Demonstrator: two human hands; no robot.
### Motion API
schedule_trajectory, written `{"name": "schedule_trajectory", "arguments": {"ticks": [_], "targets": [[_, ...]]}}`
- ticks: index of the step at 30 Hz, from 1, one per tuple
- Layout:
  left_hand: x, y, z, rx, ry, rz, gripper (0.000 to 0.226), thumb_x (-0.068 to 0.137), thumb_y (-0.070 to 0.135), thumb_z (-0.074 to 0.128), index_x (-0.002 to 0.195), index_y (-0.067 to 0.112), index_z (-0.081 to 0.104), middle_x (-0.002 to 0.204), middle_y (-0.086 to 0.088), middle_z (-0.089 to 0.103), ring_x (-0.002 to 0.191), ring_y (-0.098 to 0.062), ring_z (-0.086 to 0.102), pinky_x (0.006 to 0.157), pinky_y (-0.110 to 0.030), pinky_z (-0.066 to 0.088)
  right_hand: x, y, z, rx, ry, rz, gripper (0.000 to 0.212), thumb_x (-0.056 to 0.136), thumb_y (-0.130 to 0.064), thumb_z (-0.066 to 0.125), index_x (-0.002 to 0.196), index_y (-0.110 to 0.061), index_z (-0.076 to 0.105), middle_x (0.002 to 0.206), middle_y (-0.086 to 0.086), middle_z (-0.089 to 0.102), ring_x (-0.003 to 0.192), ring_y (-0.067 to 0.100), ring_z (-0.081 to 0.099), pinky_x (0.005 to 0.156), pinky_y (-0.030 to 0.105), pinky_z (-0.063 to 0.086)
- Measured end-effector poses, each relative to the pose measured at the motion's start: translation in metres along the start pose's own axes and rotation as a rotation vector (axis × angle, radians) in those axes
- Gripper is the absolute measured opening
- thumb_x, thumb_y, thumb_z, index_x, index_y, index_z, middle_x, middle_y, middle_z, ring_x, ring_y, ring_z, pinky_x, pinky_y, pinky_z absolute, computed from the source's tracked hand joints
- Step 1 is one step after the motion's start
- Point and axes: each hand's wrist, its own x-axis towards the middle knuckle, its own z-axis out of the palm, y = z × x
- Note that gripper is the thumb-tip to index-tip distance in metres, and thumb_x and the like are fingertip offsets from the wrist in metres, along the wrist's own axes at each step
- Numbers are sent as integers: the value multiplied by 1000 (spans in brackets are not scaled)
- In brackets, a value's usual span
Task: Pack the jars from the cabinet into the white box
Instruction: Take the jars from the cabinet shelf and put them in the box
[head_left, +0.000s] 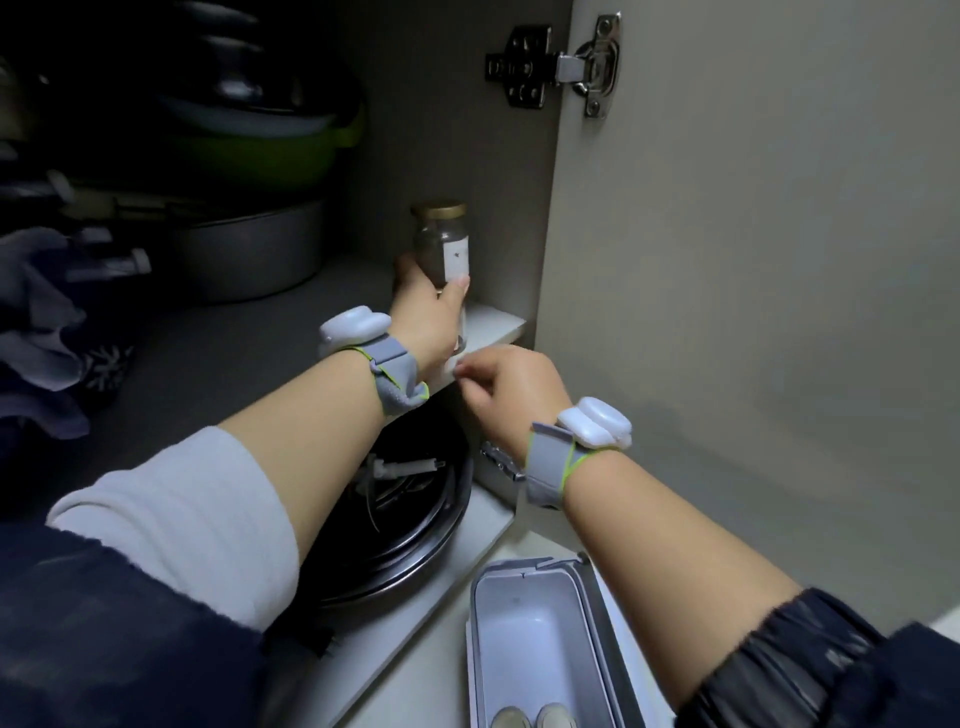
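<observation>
The left hand (426, 306) grasps a glass spice jar (442, 244) low on its body, thumb on the near face below the white label; the gold lid stands clear above the fingers. The jar is upright at about 12 o'clock from the hand, close to the right wall of the cabinet (498, 208), on or just above the shelf (249, 338); contact with the shelf cannot be confirmed. The right hand (511, 389) hangs at the shelf's front edge, at 5 o'clock from the jar, fingers loosely curled. It may pinch something small and pale; this cannot be told.

Risks, as judged:
- The low grip leaves the jar top-heavy; a quick pull could tip it out of the fingers.
- The jar sits near the cabinet wall; a sideways swing could knock glass on the panel.
- The right hand lies in the likely exit path, so the two could collide.
- The white box (535, 634) lies at 5 o'clock, well below, with two lidded jars already at its near end. A drop from height could strike them.

Surroundings: the shelf is grey and dim. At 9 o'clock stand a grey metal pan (249, 254) with a green-rimmed pot (270, 140) stacked above, and cloth at far left. A dark round pan (410, 525) sits on the lower level. The open door (753, 312) with its hinge (556, 67) fills the right.
</observation>
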Motion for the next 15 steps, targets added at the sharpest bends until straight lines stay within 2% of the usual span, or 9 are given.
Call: {"name": "schedule_trajectory", "arguments": {"ticks": [3, 6, 7, 9, 10, 12, 14, 15], "targets": [[-34, 2, -7, -45, -47, 85, 46, 98, 34, 47, 131, 6, 30, 127, -8, 55, 111, -23, 56, 96, -26, 42, -33, 17, -14, 175, 164, 127, 26, 82, -21, 66, 108, -14, 71, 107, 2, 73, 97, 20, 69, 87, 23, 47], [-84, -3, 8, -139, -152, 173, 45, 96, 34, 48, 128, 9, 30, 122, 0, 57, 105, -11, 60, 92, -18, 47, -59, 28, -26, 546, 147, 252, 66, 70, -26, 80, 128, -13, 51, 117, 1, 61, 98, 15, 64, 90, 25, 50], [-102, -7, 17, -176, -208, 170, 46, 93, 37, 48, 127, 11, 29, 123, -1, 59, 107, -12, 62, 97, -26, 50, -67, 33, -26, 630, 124, 250, 74, 66, -24, 79, 131, -11, 46, 119, 2, 59, 102, 15, 63, 93, 27, 51], [-132, -21, 40, -229, -301, 139, 51, 88, 38, 49, 128, 13, 28, 124, -4, 60, 111, -18, 64, 96, -44, 53, -86, 44, -22, 640, 65, 228, 72, 64, -17, 73, 131, -7, 47, 118, 5, 64, 107, 18, 64, 94, 34, 53], [-144, -31, 49, -236, -331, 110, 49, 89, 37, 49, 127, 14, 29, 122, -4, 60, 109, -18, 65, 94, -46, 54, -96, 51, -18, 599, 38, 233, 66, 64, -14, 72, 127, -8, 51, 116, 6, 67, 106, 19, 66, 95, 37, 54], [-164, -53, 66, -250, -375, 31, 36, 96, 29, 50, 122, 17, 28, 117, -1, 58, 100, -15, 66, 88, -39, 58, -115, 67, -7, 512, -13, 277, 56, 66, -11, 73, 120, -11, 57, 110, 5, 71, 101, 21, 69, 94, 39, 54], [-179, -81, 81, -237, -402, -59, 34, 97, 28, 49, 122, 19, 28, 116, -1, 57, 100, -16, 65, 92, -39, 56, -132, 83, 11, 415, -102, 344, 49, 71, -11, 74, 118, -12, 60, 103, 1, 71, 94, 17, 68, 85, 23, 55], [-187, -94, 86, -248, -418, -105, 35, 96, 30, 50, 122, 19, 28, 118, -2, 58, 104, -18, 64, 96, -41, 53, -140, 89, 22, 364, -149, 375, 46, 72, -10, 73, 116, -11, 60, 98, -2, 68, 89, 14, 65, 75, 14, 52]]}}
